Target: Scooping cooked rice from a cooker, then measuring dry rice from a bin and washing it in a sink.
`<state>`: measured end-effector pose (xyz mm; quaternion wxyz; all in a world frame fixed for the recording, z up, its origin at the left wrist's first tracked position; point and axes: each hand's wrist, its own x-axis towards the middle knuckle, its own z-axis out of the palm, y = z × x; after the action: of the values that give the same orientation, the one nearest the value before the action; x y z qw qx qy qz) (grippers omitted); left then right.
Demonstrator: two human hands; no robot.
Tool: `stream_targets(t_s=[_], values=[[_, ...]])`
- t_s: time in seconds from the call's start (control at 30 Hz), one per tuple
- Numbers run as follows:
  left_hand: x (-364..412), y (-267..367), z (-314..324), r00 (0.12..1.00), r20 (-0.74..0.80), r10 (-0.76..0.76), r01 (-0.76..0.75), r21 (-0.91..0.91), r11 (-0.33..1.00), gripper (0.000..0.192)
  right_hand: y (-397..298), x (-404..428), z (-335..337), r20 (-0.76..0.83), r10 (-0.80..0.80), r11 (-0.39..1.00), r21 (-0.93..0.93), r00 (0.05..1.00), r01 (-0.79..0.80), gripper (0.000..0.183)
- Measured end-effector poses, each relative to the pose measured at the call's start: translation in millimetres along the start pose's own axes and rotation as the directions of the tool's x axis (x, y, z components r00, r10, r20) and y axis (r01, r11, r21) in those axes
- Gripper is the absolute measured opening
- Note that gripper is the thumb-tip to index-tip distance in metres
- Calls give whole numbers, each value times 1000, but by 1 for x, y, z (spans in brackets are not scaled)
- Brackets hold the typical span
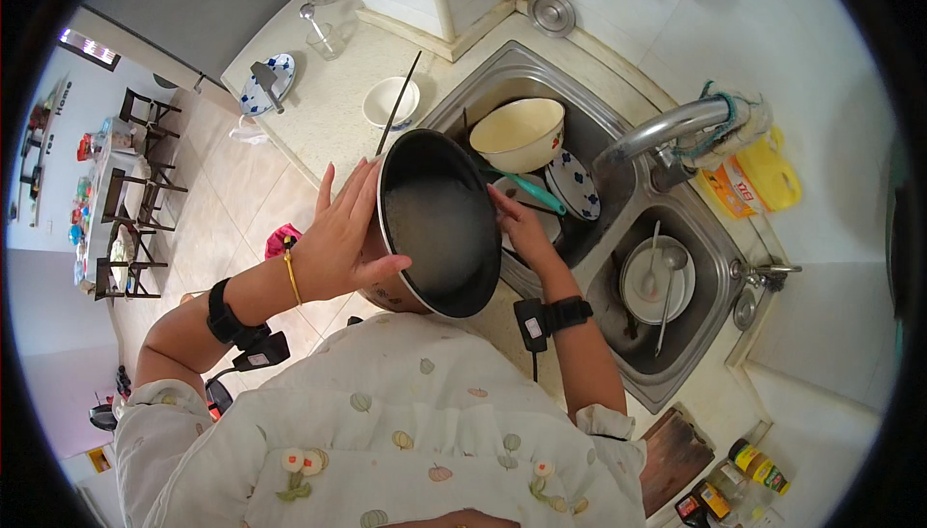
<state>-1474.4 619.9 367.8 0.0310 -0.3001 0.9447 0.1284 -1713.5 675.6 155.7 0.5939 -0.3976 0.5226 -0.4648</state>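
Observation:
Between my hands is a round pot (pixel 442 231), tilted in front of my body, with a dark interior and a light rim. Its inside looks cloudy; whether that is liquid or haze I cannot tell. My left hand (pixel 340 238) presses its palm and spread fingers against the pot's left outer wall, thumb at the rim. At the right rim, my right hand (pixel 525 231) grips with its fingers, partly hidden by the pot. Just beyond lies the sink's left basin (pixel 500 68), holding a cream enamel bowl (pixel 518 137), a flower-patterned plate (pixel 572 184) and a utensil with a turquoise handle (pixel 539 193).
A metal faucet (pixel 666 122) arches over the sink. The right basin holds a white dish (pixel 641 307) with a ladle (pixel 673 260). On the counter are a white bowl (pixel 376 104) with a dark chopstick (pixel 407 79), a patterned plate (pixel 253 97), a yellow jug (pixel 778 180) and a cutting board (pixel 670 455).

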Motion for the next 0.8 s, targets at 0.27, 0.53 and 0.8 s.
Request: stream_targets(t_s=[0.27, 0.53, 0.8], values=[[3, 2, 3, 1000, -9, -16, 16, 7, 1000, 95, 2, -17, -10, -200, -83, 914, -405, 976, -6, 33], [6, 7, 2, 1000, 4, -7, 7, 26, 1000, 94, 5, -45, -12, -267, -101, 893, -448, 958, -31, 25], [11, 10, 4, 1000, -23, 18, -17, 60, 998, 92, -10, -63, 0, -201, -58, 856, -514, 978, -54, 25]])
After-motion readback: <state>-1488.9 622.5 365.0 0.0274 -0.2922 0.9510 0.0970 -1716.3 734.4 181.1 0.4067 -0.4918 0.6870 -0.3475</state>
